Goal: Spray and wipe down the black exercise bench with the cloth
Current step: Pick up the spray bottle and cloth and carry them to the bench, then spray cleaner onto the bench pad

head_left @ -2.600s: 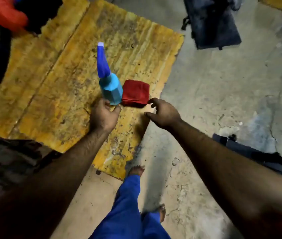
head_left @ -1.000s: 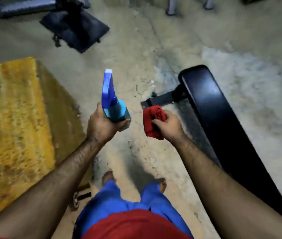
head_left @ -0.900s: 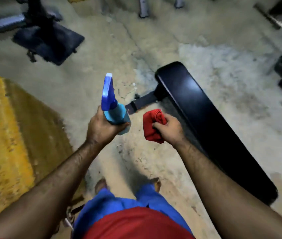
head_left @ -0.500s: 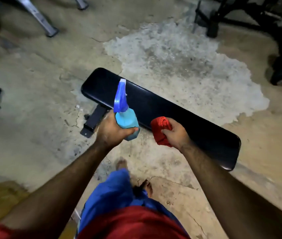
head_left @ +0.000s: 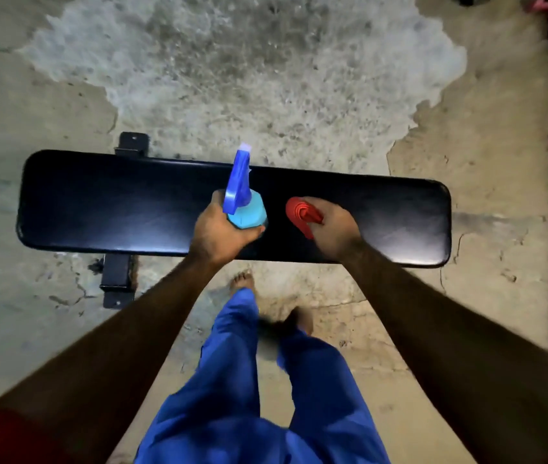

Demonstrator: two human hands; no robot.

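Black exercise bench (head_left: 115,209) is laid crosswise on the concrete floor (head_left: 48,95). Above its middle, the spray bottle (head_left: 244,209) is gripped by the left hand (head_left: 219,234); the bunched red cloth (head_left: 302,212) is clutched in the right hand (head_left: 332,229).

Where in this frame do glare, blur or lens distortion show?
Head view: pale glare patches on the black bench; motion blur on the blue trouser legs and feet; wide-angle stretch of both forearms; spray bottle and red cloth fairly sharp.
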